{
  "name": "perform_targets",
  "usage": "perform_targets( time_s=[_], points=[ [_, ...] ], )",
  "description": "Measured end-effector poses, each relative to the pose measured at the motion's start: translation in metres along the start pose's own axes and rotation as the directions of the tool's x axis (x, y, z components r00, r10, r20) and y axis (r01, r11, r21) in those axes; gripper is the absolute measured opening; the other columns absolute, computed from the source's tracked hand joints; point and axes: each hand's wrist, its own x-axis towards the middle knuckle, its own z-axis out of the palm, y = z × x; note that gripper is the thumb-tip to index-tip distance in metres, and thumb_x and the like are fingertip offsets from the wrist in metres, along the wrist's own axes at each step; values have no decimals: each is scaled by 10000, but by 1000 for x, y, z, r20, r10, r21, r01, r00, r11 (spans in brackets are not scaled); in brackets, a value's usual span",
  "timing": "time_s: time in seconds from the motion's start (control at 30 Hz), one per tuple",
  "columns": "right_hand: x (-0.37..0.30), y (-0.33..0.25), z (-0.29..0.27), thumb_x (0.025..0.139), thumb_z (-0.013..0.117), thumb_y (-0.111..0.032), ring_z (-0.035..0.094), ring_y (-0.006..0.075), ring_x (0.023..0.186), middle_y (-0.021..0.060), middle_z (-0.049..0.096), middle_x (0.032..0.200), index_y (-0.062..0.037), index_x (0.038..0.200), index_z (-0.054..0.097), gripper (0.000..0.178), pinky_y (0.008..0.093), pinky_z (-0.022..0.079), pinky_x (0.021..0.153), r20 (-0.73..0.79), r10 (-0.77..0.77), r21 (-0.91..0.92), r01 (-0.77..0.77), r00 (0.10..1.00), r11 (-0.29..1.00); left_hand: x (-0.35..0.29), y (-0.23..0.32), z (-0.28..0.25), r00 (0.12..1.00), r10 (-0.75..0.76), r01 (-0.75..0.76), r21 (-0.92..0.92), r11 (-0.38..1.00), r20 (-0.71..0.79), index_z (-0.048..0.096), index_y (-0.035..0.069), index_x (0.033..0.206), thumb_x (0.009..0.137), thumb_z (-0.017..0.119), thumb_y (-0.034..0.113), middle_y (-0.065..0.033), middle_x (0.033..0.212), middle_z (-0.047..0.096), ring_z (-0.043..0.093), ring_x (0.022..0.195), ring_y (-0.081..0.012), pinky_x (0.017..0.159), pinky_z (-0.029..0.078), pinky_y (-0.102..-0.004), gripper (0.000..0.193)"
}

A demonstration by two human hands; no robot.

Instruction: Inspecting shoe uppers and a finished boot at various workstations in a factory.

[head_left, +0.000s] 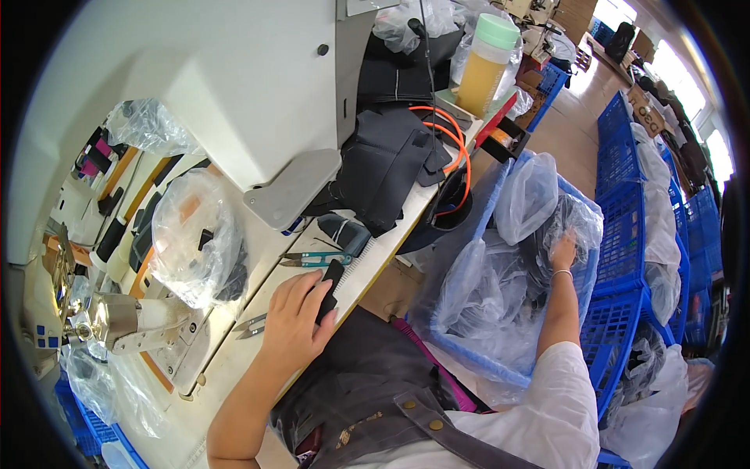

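Fingers (326, 291) of the left hand (293, 320) are curling shut around a small black fabric piece (330, 291) at the near edge of the surface (234, 356), at about seven o'clock in the view. The right hand (562, 252) is reaching out at three o'clock, its fingers spread and pressing into clear plastic bags (500, 297) that fill a blue crate (469, 352); whether they are grasping anything there is hard to tell.

The white sewing machine (195, 102) is filling the ten o'clock quarter, with a stack of dark cut pieces (387, 168) at twelve. A clear bag of parts (191, 234) is lying at nine, and teal thread snips (316, 258) are resting just beyond the left hand.

With the person leaning toward the crate, the black piece could likely slide off the edge, or the left wrist could nudge a second pair of snips (250, 324) lying beside it.
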Motion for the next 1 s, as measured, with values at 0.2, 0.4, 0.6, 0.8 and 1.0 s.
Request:
perform_targets(
  time_s=[0.2, 0.4, 0.6, 0.8, 1.0],
  points=[
    [-2, 7, 5, 852, 496, -271, 270, 302, 1321, 149, 273, 1437, -102, 1417, 193, 664, 472, 299, 1021, -55, 2, -2, -3, 998, 1000, 0, 0, 1, 1000, 5, -5, -4, 1000, 8, 536, 12, 1090, 686, 640, 73, -164, 1135, 528, 502, 1021, -356, 889, 397, -423, 422],
    [-2, 5, 3, 854, 491, -258, 258, 300, 1328, 142, 266, 1443, -108, 1421, 186, 661, 474, 291, 1025, -48, 6, 0, -6, 999, 1000, 1, 0, 0, 1000, 14, -14, -5, 1000, 7, 529, 3, 1090, 690, 632, 69, -169, 1131, 527, 505, 1012, -358, 883, 397, -425, 419],
    [-6, -3, -4, 858, 489, -251, 253, 293, 1332, 137, 262, 1445, -108, 1420, 188, 654, 478, 288, 1027, -26, 30, 4, -30, 999, 1000, 3, 0, 0, 1000, 12, -12, -9, 1000, 11, 526, -3, 1091, 691, 630, 65, -171, 1130, 526, 507, 1011, -358, 883, 396, -425, 419],
    [4, 11, 7, 839, 494, -233, 302, 307, 1302, 163, 301, 1416, -93, 1396, 250, 624, 447, 323, 1008, -63, 0, 27, 1, 998, 1000, 3, 1, 1, 1000, 24, -24, -9, 1000, 0, 524, -5, 1092, 698, 626, 68, -171, 1129, 526, 504, 1012, -360, 880, 398, -424, 414],
    [28, 60, -55, 732, 477, -98, 604, 314, 928, 218, 613, 1040, -20, 1155, 547, 435, 343, 452, 818, -90, 419, 687, -248, 903, 683, 0, -1, -1, 1000, 19, -19, -14, 1000, -22, 530, 9, 1092, 701, 628, 79, -161, 1129, 525, 507, 1014, -346, 878, 402, -415, 409]
  ],
)
